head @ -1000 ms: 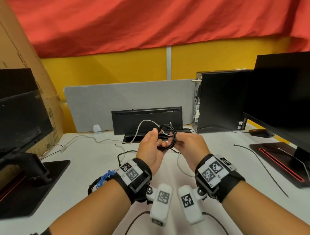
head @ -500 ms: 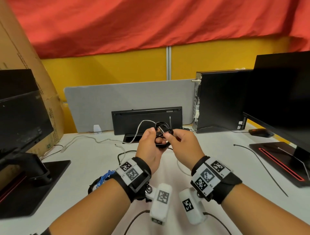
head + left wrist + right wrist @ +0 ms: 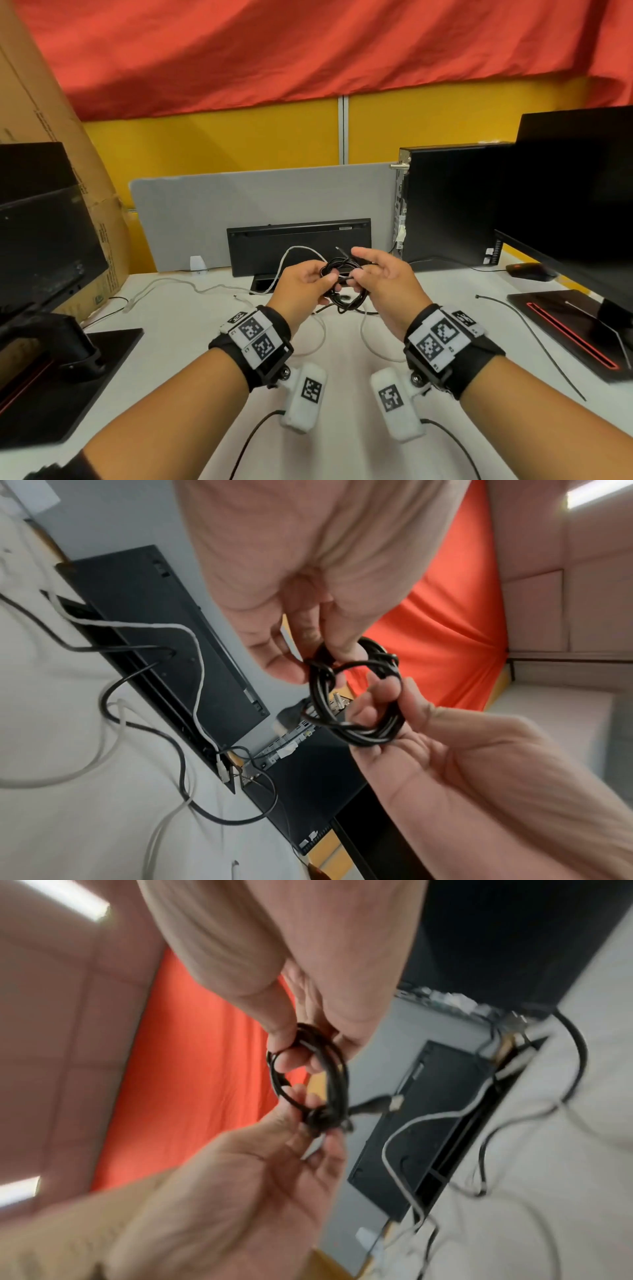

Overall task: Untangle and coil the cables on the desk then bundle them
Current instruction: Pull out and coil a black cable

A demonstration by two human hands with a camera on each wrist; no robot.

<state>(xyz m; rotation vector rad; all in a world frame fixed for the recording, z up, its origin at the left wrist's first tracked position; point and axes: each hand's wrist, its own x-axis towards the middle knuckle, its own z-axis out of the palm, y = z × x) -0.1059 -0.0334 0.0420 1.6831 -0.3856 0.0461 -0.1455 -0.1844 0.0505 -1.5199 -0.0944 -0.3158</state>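
Head view: both hands hold a coiled black cable [image 3: 342, 284] above the white desk [image 3: 171, 342], in front of a black keyboard [image 3: 298, 240]. Left hand [image 3: 301, 287] pinches the coil; right hand [image 3: 387, 287] grips its other side, upper fingers extended.

Left wrist view: left thumb and fingers [image 3: 346, 642] clamp the coil's top; right fingers [image 3: 380, 696] curl through the loop.

Right wrist view: blurred; both hands grip the coil [image 3: 329, 1074].

Both forearms are bare. Each wrist wears a black strap [image 3: 274, 318] carrying white blocks printed with black square codes, and a white camera pod [image 3: 305, 397] with a thin black cable [image 3: 250, 442] trailing below.
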